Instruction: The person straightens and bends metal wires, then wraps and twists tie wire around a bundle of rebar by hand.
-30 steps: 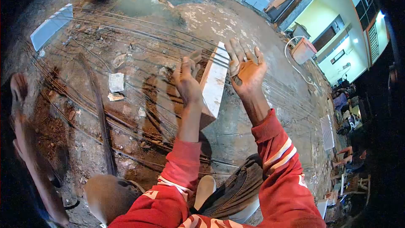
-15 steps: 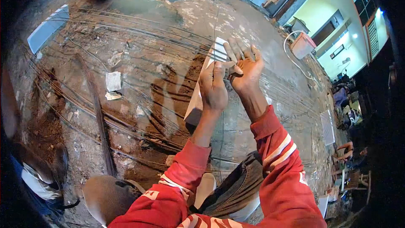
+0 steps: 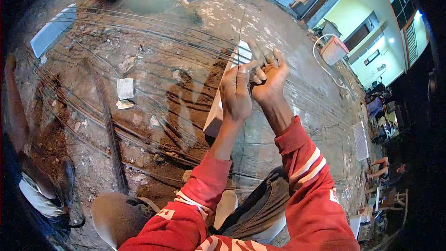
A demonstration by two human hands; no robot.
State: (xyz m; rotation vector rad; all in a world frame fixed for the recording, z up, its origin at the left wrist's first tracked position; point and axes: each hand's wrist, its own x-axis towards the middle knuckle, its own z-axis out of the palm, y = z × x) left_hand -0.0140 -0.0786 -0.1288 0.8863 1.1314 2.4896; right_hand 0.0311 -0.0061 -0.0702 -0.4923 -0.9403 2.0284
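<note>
My left hand (image 3: 236,90) is closed, thumb and fingers pinched on a thin wire (image 3: 241,32) that sticks up above it. Touching it on the right is my right hand (image 3: 270,76), palm turned up, with its fingers partly curled; whether it grips the wire too is hard to make out. Beneath both hands lies a long white block (image 3: 216,110) on the ground. Long thin metal rods (image 3: 181,42) run across the dirt and pass over the block near my fingers.
A bundle of thin wires (image 3: 108,130) lies at left, beside a pale broken block (image 3: 125,89). Another white block (image 3: 54,30) rests at upper left. A person's arm (image 3: 16,107) shows at the left edge. A red-rimmed container (image 3: 333,50) stands at right.
The wire's upper end has tilted slightly right. My right hand's fingers have curled in more, close against my left hand. The person's arm at the left edge has moved.
</note>
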